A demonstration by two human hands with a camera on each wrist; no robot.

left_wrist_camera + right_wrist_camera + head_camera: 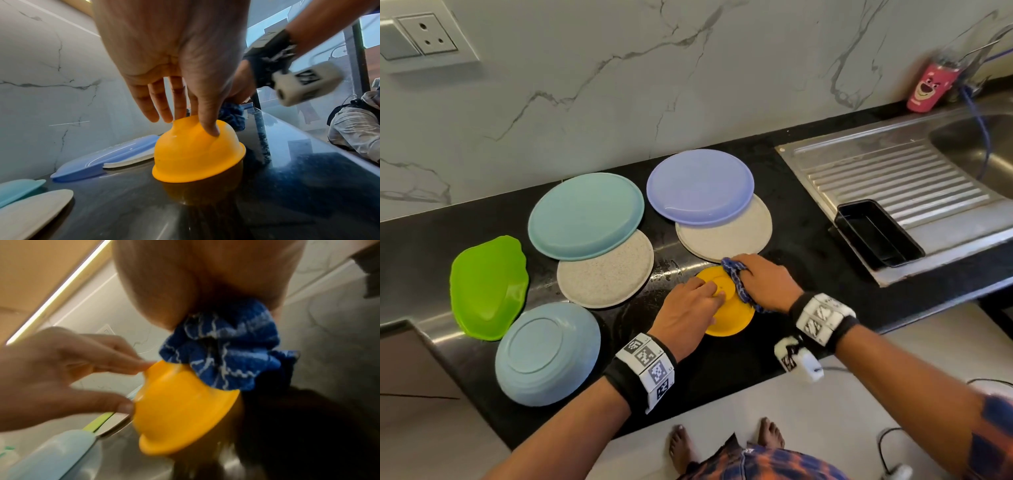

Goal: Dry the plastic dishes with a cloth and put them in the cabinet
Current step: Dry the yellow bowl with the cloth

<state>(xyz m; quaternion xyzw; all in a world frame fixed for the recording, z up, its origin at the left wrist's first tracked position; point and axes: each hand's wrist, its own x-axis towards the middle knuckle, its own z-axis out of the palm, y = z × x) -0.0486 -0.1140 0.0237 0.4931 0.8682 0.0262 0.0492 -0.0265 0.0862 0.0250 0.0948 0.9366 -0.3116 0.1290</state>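
Left hand: the left hand [690,305] rests on top of the yellow bowl [732,318], fingers nearly straight and spread, fingertips [212,132] pressing on its upturned base and thumb against its side.
Yellow bowl: it sits upside down, rim on the black counter [722,373], near the front edge and between the two hands.
Right hand: the right hand [767,282] is closed around a bunched blue cloth [736,282].
Blue cloth: it is pressed against the far right side of the bowl; the right wrist view is blurred, so how much of the bowl it covers is hard to tell.
Pale blue bowl: the pale blue bowl [548,353] lies upside down at the front left.
Green dish: the green dish [488,286] lies just behind it.
Speckled plates: a grey speckled plate [606,277] and a beige plate [732,236] each lie partly under another.
Upper plates: a teal plate [585,216] overlaps the grey one, a lilac plate [700,186] the beige.
Draining board: a black tray [878,236] stands on the steel draining board [893,171].
Far corner: a pink cup [928,87].
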